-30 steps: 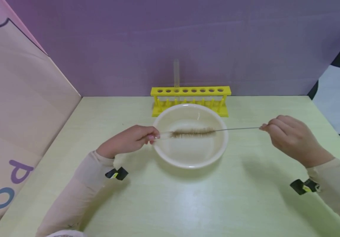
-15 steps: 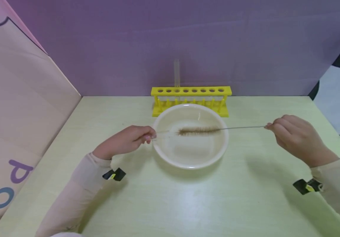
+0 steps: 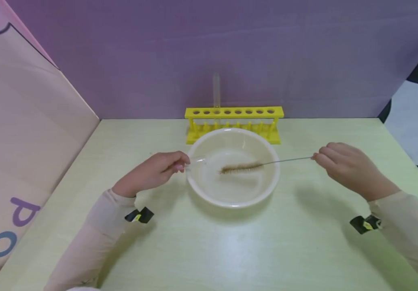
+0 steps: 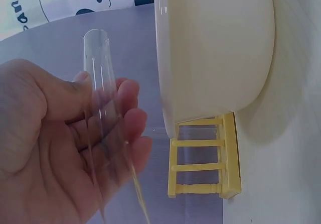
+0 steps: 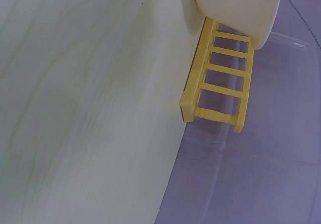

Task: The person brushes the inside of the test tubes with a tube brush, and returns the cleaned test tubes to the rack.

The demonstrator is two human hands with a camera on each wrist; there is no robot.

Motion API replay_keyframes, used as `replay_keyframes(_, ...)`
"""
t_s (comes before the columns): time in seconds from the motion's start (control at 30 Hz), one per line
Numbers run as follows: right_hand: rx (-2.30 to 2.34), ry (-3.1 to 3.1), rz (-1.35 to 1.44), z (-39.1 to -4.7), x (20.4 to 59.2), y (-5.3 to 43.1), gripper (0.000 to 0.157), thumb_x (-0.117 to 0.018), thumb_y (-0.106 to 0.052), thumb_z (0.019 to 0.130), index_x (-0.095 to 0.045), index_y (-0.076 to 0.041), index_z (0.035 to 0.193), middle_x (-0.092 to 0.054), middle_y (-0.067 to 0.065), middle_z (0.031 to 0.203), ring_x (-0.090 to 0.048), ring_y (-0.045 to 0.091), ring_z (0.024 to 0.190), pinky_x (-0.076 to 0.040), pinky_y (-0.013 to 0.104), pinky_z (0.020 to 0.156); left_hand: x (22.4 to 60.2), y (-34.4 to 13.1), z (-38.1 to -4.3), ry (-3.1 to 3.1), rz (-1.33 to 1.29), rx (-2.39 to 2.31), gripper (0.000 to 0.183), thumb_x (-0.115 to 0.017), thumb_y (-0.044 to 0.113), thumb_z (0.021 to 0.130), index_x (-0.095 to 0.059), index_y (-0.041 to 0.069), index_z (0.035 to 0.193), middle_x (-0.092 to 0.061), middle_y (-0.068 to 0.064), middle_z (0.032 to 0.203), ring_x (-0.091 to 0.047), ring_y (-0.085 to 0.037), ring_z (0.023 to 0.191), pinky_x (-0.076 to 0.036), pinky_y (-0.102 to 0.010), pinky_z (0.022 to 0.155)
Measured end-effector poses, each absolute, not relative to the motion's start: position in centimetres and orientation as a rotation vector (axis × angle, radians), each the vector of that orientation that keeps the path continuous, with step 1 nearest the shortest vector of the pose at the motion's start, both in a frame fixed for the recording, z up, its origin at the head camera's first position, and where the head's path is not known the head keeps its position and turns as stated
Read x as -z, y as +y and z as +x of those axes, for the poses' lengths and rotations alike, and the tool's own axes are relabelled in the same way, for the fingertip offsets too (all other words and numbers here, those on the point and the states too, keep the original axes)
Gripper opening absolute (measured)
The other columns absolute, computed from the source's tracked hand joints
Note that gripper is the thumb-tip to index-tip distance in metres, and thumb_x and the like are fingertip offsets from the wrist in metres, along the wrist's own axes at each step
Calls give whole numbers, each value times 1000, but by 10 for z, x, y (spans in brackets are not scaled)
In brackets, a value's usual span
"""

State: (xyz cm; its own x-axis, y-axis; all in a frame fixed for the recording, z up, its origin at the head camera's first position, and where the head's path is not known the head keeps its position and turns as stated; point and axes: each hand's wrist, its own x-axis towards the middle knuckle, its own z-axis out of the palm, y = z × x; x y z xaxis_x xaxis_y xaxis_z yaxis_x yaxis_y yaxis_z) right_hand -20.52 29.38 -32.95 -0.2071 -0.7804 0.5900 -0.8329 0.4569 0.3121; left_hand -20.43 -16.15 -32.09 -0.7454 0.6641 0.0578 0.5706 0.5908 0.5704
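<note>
My left hand (image 3: 158,169) pinches a clear glass test tube (image 3: 198,160) between thumb and fingers at the left rim of a white basin (image 3: 232,204). In the left wrist view the tube (image 4: 102,73) lies across the fingers with its open end outward. Over the basin, a test tube brush (image 3: 241,167) with brown bristles points left, its tip a short way from the tube's mouth. My right hand (image 3: 349,167) grips the far end of the brush's wire handle, to the right of the basin. Only part of that wire (image 5: 301,18) shows in the right wrist view.
Behind the basin stands a yellow test tube rack (image 3: 234,113). One upright clear tube (image 3: 216,91) sits in it, toward the left. A purple backdrop (image 3: 139,68) closes off the back of the pale table (image 3: 227,250).
The brush tip was at the tube's mouth, then pulled away rightward. Since then my right hand has shifted left and the brush end has dipped. My left hand has moved slightly left, still holding the tube.
</note>
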Motion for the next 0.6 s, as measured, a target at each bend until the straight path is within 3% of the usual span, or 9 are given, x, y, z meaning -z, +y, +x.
replay_keyframes(0.4, -70, -2043, 1376, -213, 333, 286, 40, -16, 2, 92, -56, 3, 88, -53, 11, 76, -45, 26, 64, -41, 36, 53, 317, -165, -211, 2788, 910, -1004, 21, -51, 5, 96, -56, 3, 116, -64, -9, 106, -62, -22, 96, -52, -36, 82)
replay_keyframes(0.5, -96, -2094, 1350, -214, 333, 285, 31, -27, 6, 88, -58, 3, 88, -54, 11, 75, -46, 25, 65, -43, 36, 53, 313, -164, -215, 2821, 886, -1056, 22, -51, 5, 96, -54, 2, 118, -64, -10, 105, -62, -24, 95, -51, -36, 81)
replay_keyframes(0.6, -130, -2149, 1308, -214, 335, 283, 23, -44, 14, 77, -60, 3, 89, -56, 11, 76, -48, 25, 66, -45, 36, 55, 309, -163, -219, 2857, 877, -1111, 23, -51, 6, 96, -53, 2, 119, -64, -9, 105, -61, -23, 95, -51, -37, 81)
